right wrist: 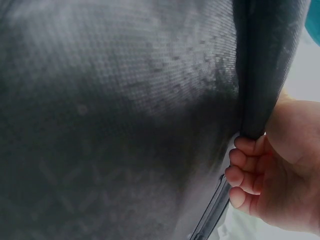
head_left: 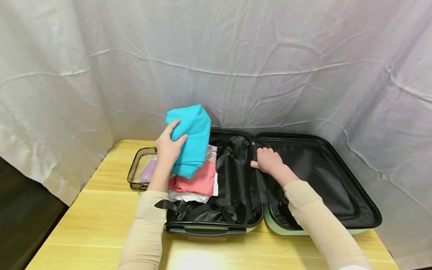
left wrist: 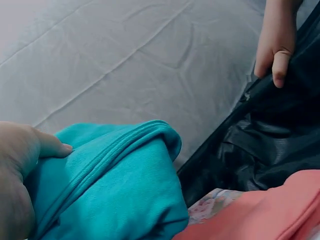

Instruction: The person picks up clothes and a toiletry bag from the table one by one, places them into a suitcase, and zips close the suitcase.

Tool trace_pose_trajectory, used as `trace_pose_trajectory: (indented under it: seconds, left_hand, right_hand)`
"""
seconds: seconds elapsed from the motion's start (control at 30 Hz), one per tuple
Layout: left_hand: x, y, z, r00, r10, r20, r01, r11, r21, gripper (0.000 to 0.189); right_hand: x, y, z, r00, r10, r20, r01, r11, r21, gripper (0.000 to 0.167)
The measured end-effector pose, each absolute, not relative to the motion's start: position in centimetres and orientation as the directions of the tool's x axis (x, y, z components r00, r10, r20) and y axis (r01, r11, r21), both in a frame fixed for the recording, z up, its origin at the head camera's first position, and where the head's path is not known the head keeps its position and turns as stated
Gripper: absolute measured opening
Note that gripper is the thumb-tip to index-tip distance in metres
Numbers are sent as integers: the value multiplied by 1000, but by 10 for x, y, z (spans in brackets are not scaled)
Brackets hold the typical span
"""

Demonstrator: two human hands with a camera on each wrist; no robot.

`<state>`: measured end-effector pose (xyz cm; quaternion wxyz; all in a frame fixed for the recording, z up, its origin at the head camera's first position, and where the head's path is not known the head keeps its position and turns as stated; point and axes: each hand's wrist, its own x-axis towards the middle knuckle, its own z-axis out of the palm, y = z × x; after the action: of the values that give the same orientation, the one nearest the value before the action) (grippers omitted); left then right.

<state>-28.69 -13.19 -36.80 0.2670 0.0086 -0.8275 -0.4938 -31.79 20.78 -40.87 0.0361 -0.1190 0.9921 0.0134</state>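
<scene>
My left hand [head_left: 167,149] grips a folded turquoise garment [head_left: 194,135], thumb and fingers on its near side. The cloth is held above the left half of an open suitcase [head_left: 233,161] with black lining. Beneath it lie a coral folded garment [head_left: 202,180], a floral piece [head_left: 211,153] and white cloth [head_left: 194,197]. At the middle hinge my right hand [head_left: 269,160] curls its fingers round the edge of the black lining flap [right wrist: 270,55]. The left wrist view shows the layered folds of the turquoise garment [left wrist: 115,185] up close.
A clear case with a dark rim [head_left: 133,170], holding something purple [head_left: 148,170], sits left of the suitcase on the wooden table [head_left: 91,217]. A strap with a buckle [head_left: 164,204] hangs over the suitcase's front left edge. Grey curtain [head_left: 236,67] hangs behind.
</scene>
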Motion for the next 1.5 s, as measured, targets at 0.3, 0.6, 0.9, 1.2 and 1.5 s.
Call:
trace_pose_trajectory:
  seconds: [0.3,0.6,0.9,1.2,1.5]
  left_hand:
    - [-289,-130,-370,-910,-235,342,182,516,837,54]
    - [-290,-127,-375,-940,-214,267,122,519,846,53]
    - [-292,-121,-376,-959,-178,223,95,537,838,53]
    - [-280,-116,-363,-976,-152,157,47,558,829,53]
    - [-274,-115,-372,-987,-143,70,-17,531,847,54]
  right_hand:
    - [-316,206,-407,-969,-238,-69,-238,971,-10,57]
    - [-316,206,-406,-967,-241,-81,-241,970,-14,57]
    - [-316,207,-404,-967,-239,-88,-238,971,-25,58]
    - [-315,208,-404,-965,-240,-101,-239,971,-29,59]
    - [-317,209,-407,-963,-257,-76,-255,966,-29,57]
